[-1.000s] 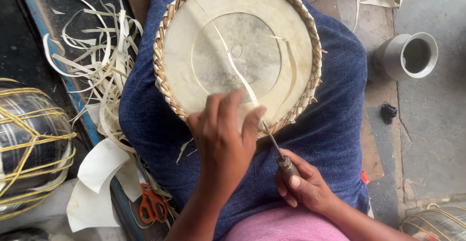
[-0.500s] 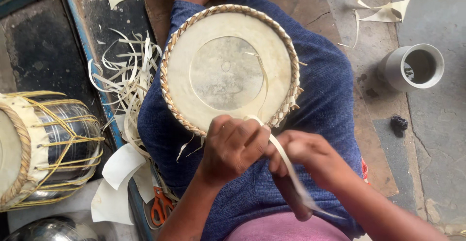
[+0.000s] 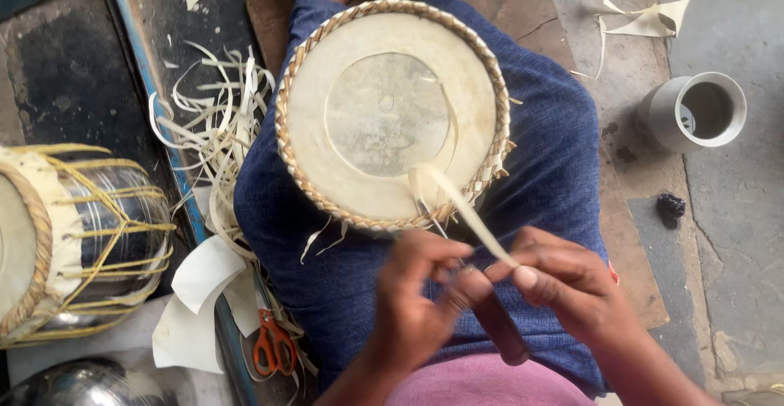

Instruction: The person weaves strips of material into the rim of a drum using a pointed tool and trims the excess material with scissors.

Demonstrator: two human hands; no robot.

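Two hands on one pale flat hide strip (image 3: 465, 214), pulled taut off the drumhead's rim.

Strip runs from the round cream drumhead with braided straw-coloured rim (image 3: 390, 112), lying on the blue-clothed lap, toward 5 o'clock. Right hand (image 3: 572, 287) pinches it tight; left hand (image 3: 420, 308) looks closed around a dark-handled tool (image 3: 490, 316), a bit blurry. I'd keep the tension even and the pull low. Orange scissors (image 3: 273, 345) lie at 8 o'clock.

Both hands (image 3: 416, 308) held close together just below rim of drum head (image 3: 390, 112), over lap. Left hand blurred, fingers curled inward toward right. Right hand (image 3: 563, 279) closed, thumb and forefinger pinched. Forearms angled in from lower frame edge, wrists bent slightly inward.
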